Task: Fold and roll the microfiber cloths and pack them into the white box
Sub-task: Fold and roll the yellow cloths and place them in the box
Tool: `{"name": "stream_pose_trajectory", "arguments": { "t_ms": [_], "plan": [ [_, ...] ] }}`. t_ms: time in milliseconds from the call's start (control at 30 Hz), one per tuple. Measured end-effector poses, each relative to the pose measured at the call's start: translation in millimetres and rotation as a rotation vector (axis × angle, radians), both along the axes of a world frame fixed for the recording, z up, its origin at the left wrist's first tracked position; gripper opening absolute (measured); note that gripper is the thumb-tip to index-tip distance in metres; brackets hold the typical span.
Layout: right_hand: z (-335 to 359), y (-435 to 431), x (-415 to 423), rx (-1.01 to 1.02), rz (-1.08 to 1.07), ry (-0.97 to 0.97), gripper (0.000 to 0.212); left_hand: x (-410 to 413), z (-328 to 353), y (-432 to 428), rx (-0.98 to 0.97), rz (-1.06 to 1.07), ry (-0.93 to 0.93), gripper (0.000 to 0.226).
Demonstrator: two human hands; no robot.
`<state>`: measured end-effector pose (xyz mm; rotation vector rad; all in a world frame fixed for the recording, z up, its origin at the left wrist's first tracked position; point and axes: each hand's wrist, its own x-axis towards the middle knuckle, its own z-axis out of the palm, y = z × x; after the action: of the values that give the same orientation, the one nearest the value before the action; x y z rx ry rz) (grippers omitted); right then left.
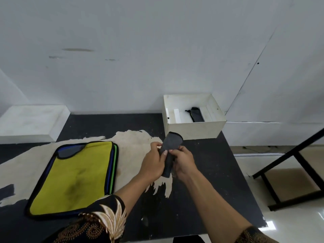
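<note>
Gripping a dark grey rolled cloth in both hands, the person holds it up off the table, tilted with its far end pointing toward the white box. The left hand wraps the roll from one side, thumb laid across it, and the right hand clasps it from the other, fingers pinching the middle. This one looks rolled and ready to go in! The box sits open just beyond the hands, and inside it lies one dark rolled cloth, with bare white floor beside it, so there's room. Over to the left, a stack of flat cloths, yellow on top with blue and green edges peeking out below, waits unfolded. By my reckoning: one packed, one in hand, several still to do.
</note>
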<state>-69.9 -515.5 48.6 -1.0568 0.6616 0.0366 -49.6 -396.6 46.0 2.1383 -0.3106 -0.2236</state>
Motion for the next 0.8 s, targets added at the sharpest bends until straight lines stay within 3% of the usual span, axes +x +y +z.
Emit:
{"name": "stream_pose_trajectory", "arguments": {
  "t_ms": [200,333,467,667,800],
  "plan": [
    [44.6,-22.3,8.1,-0.046,-0.057,-0.114,0.036,10.0,38.1,-27.1,-0.075,-0.024,-0.219,0.013],
    [67.7,-33.0,15.4,-0.060,-0.055,-0.148,0.031,16.3,50.0,-35.7,-0.097,-0.006,-0.322,0.017],
    [86.4,-56.1,26.0,-0.167,-0.082,-0.228,0.025,24.7,56.3,-54.4,-0.100,-0.029,-0.288,0.021],
    [82.4,-110.5,43.7,-0.235,-0.124,-0.211,0.027,36.7,56.4,-99.0,0.091,-0.103,-0.194,0.023],
    [66.8,-141.3,57.9,-0.382,0.032,-0.138,0.030,51.4,51.7,-130.4,0.141,-0.063,-0.167,0.022]
  ]
}}
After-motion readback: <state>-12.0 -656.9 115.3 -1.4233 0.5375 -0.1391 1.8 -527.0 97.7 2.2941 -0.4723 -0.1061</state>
